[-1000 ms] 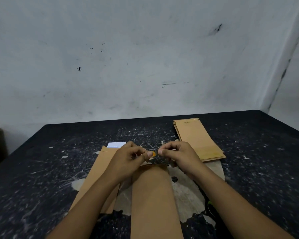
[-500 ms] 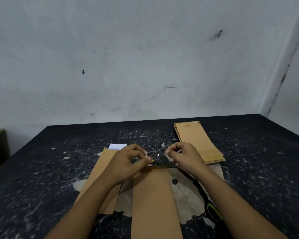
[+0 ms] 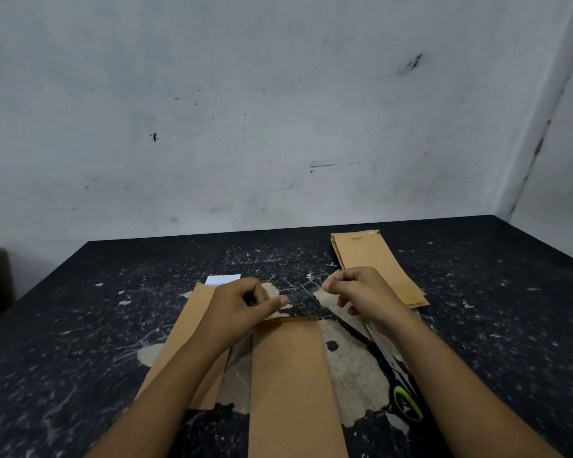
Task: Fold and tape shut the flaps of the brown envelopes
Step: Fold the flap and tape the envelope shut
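the left hand [image 3: 237,304] and the right hand [image 3: 366,292] hovered apart over the brown envelope [image 3: 290,375], fingers curled; what they pinched, i could not tell.

Two bare forearms, no sleeves visible; hands [image 3: 242,305] [image 3: 366,292] bare, fingers curled, ringless.

A scuffed white wall [image 3: 278,110] meets a side wall [image 3: 563,160] behind a worn, speckled black table [image 3: 80,325].
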### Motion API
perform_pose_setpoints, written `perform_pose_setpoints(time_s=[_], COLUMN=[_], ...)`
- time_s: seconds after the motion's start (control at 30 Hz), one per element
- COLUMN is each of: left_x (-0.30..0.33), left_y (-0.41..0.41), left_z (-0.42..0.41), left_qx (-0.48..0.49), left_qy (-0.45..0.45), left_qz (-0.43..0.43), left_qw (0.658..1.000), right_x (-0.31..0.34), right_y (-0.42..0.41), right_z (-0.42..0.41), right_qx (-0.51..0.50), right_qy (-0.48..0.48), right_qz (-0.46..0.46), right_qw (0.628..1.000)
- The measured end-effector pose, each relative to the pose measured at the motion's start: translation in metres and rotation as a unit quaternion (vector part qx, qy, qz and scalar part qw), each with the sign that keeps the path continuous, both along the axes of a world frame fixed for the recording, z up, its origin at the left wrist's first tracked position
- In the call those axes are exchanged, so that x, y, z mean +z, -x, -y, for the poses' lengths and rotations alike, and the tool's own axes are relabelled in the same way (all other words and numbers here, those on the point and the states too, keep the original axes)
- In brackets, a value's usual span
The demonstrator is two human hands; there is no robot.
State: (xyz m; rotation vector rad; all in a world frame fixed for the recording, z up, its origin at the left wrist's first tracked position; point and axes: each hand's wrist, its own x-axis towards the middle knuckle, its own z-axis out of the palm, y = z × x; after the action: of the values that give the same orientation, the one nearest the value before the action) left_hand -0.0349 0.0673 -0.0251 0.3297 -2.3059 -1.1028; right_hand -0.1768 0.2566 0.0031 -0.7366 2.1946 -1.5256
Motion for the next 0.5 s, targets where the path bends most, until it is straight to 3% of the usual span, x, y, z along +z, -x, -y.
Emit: perform_pose_setpoints(time_s=[0.3, 0.5], left_x=[0.007, 0.011], left_y=[-0.005, -0.008], left_z=[-0.003, -0.006], left_qx=[-0.063, -0.068], left_qy=[0.05, 0.004], left_qz=[0.008, 0.013], left_qw=[0.997, 0.998], right_x=[-0.002, -0.003], right_y=[0.005, 0.007], right_z=[-0.005, -0.004], right_qx=[0.035, 0.032], right_qy=[-0.008, -0.005], right_qz=[-0.023, -0.02], right_qw=[0.999, 0.999])
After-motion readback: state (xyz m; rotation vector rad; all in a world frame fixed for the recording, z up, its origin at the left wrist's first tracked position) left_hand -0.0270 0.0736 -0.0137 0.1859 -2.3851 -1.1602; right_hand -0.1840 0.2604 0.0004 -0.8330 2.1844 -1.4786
